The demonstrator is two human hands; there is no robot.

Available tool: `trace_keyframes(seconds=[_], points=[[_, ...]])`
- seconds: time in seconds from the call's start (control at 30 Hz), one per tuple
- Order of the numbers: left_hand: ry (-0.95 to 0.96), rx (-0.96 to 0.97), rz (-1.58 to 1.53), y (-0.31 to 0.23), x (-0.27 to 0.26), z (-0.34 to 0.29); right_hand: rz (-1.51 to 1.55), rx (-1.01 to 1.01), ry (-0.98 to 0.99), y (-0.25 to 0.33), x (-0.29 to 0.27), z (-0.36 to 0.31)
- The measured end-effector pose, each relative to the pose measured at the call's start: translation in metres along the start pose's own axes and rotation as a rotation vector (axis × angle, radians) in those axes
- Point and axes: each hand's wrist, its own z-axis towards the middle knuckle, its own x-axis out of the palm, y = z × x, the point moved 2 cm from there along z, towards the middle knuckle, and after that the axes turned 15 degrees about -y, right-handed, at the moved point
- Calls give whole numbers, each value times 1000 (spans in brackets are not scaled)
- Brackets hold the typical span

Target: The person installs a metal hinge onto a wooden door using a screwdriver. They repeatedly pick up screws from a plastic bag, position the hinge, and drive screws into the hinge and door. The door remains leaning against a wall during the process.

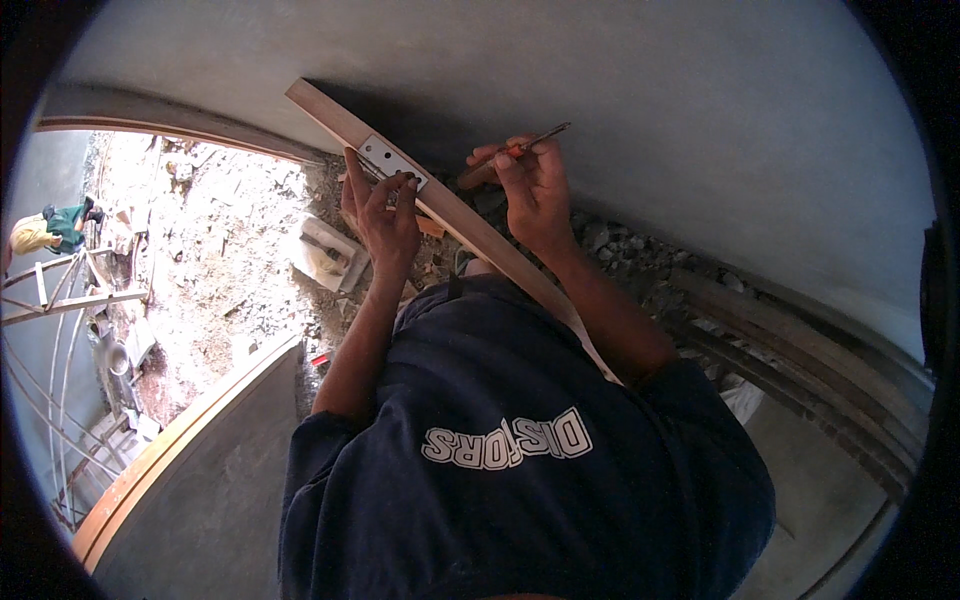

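Observation:
A long wooden bar (490, 238) runs slantwise from the grey wall down past my right side. On its upper part lies a pale metal hinge plate (388, 153) with dark screw holes. My left hand (385, 222) holds this plate against the wood, index finger at its left edge and thumb near its lower right end. To the right of the bar, my right hand (538, 190) is raised, fingers closed round a slim tool (540, 138) with an orange-red part and a thin dark end pointing up and right. Its exact kind is unclear.
The grey wall (650, 90) rises in front, with rubble (610, 240) along its foot. A pale block-shaped container (328, 255) stands on littered ground at left. Beyond an opening, another person (60, 230) is beside a metal frame (70, 305). Long boards (800, 370) lie at right.

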Motion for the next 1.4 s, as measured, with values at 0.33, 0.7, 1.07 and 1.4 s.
trace_keyframes(seconds=[0.33,0.7,1.07,1.4], points=[[-2,29,-25,6,0,0,-55,-26,22,1,-4,-1],[16,59,-31,3,-2,1,-32,-12,25,2,5,-4],[-10,116,-30,2,3,-5,13,-21,97,22,31,9],[-83,192,-62,2,8,-5,-55,-143,195,24,51,21]])
